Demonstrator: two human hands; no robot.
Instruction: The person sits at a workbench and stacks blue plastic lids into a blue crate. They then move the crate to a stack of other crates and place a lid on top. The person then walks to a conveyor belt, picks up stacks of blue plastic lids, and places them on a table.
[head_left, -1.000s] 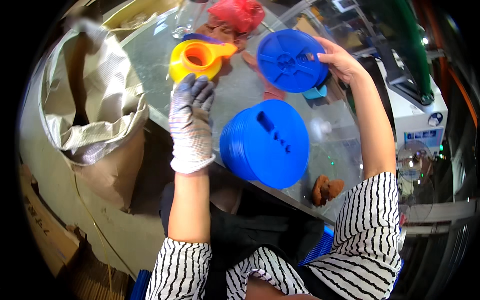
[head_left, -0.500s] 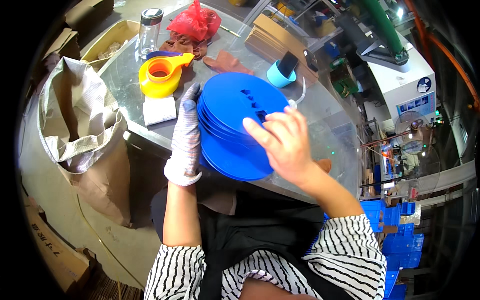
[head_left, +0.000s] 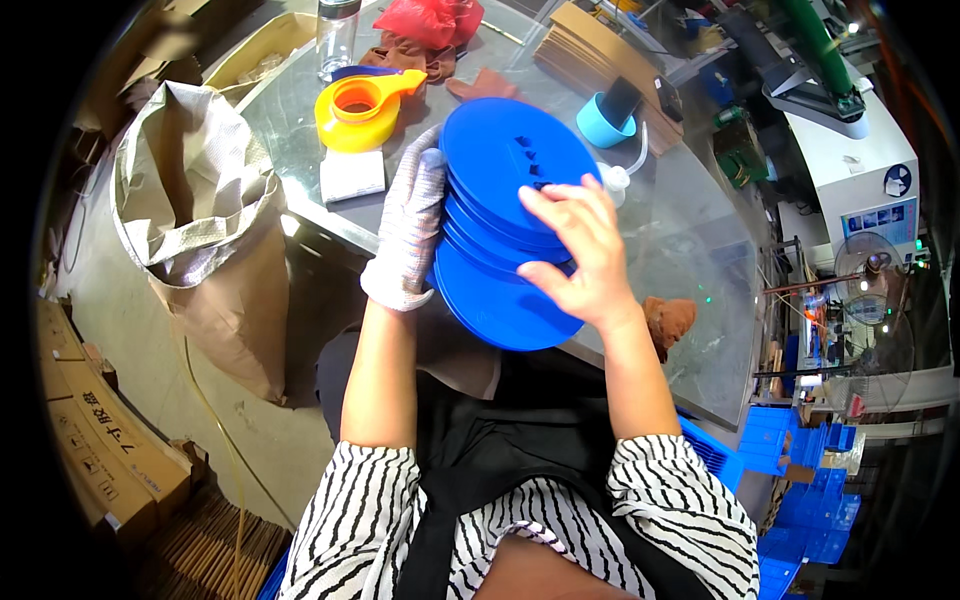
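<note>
A stack of blue plastic reel discs (head_left: 505, 150), with small cut-outs near the middle, is held tilted above the near edge of the table. My left hand (head_left: 408, 225), in a pale knitted glove, is closed along the left rims of the stack. Bare and with its fingers spread, my right hand (head_left: 585, 245) is over the right side of the discs. Its fingers reach across the top disc and its thumb lies by the rims below. Whether those fingertips press on the plastic, I cannot tell. The lowest disc fans out toward me.
On the metal table (head_left: 700, 330) are a yellow tape dispenser (head_left: 365, 125), a white pad (head_left: 352, 176), a glass jar (head_left: 337, 45), a red bag (head_left: 430, 20), a light-blue cup (head_left: 605, 125) and a brown cloth (head_left: 668, 322). A woven sack (head_left: 225, 290) stands left; cartons (head_left: 110, 440) lie lower left.
My right hand has moved back from the cut-outs, its thumb now lower by the rims. The discs have spread further apart. The view has shifted, moving the table rightward and up in the picture.
</note>
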